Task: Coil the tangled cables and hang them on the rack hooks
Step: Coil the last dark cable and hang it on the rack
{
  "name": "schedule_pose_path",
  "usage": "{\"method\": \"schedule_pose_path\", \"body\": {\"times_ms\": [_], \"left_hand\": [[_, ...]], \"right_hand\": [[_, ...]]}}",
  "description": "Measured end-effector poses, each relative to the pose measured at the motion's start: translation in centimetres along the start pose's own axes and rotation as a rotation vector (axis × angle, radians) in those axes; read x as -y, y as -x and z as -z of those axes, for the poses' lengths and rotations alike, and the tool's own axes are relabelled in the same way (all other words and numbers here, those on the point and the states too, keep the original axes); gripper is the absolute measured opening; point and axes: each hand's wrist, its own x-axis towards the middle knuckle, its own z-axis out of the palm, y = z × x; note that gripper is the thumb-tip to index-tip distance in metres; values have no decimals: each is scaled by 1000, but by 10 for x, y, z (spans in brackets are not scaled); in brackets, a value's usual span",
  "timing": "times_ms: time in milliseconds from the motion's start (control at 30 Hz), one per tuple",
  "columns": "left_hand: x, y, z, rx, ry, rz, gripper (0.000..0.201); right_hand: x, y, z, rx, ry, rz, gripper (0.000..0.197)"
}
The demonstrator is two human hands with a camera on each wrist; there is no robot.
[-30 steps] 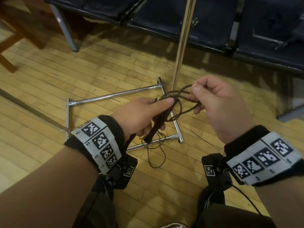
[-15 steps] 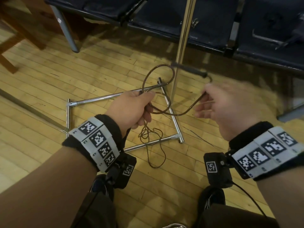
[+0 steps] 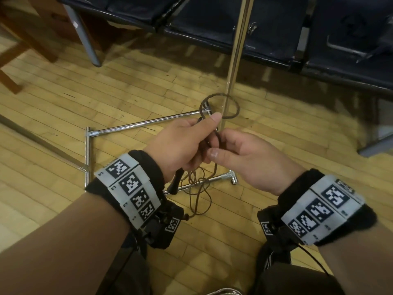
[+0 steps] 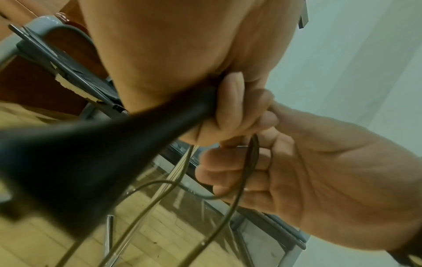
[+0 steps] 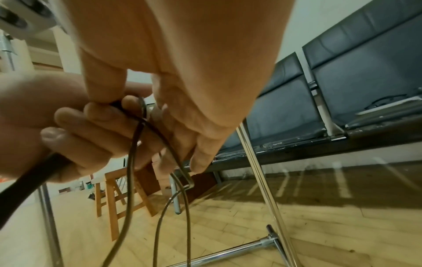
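Note:
A thin dark brown cable [image 3: 234, 103] forms a loop above my hands, in front of the chrome rack pole [image 3: 235, 54]. My left hand [image 3: 187, 143] grips the cable loops and its thick black plug end [image 3: 175, 183], which sticks out below the fist [image 4: 114, 144]. My right hand [image 3: 240, 152] sits just right of it and pinches the same cable [image 5: 141, 115] between thumb and fingers. Slack cable [image 3: 198, 196] hangs down to the floor in loose tangles.
The rack's chrome base frame [image 3: 136, 125] lies on the wooden floor under my hands. A row of dark padded seats [image 3: 319, 39] stands behind the pole. Wooden furniture legs [image 3: 12, 67] are at the far left.
My right hand came back in from the right and now meets the left hand on the cable. The big open loop has shrunk to a smaller one above my left thumb.

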Motion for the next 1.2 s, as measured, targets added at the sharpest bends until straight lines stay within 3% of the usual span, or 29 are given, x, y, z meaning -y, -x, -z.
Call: {"method": "schedule_pose_path", "body": {"times_ms": [100, 233, 367, 500, 633, 933, 1033, 1100, 1200], "left_hand": [[1, 0, 5, 50, -9, -55, 48], [1, -1, 12, 15, -24, -48, 42], [1, -2, 17, -24, -25, -28, 40], [4, -2, 24, -111, -132, 60, 40], [9, -4, 27, -216, -234, 115, 36], [10, -8, 60, -530, -120, 112, 32], [12, -8, 78, -637, -64, 119, 28], [15, -7, 83, -674, -73, 93, 23], [18, -9, 81, -651, -204, 51, 11]], "right_hand": [[2, 2, 3, -90, 75, 66, 20], [-3, 4, 11, -217, 60, 112, 27], [-10, 1, 23, -408, -86, 108, 27], [-11, 0, 39, -604, -414, 13, 28], [-14, 2, 53, -704, -494, -38, 27], [-18, 9, 58, -703, -102, -72, 26], [-27, 11, 66, -678, 233, -139, 25], [-29, 11, 65, -606, 387, -209, 26], [-28, 7, 58, -567, 355, -195, 26]]}}
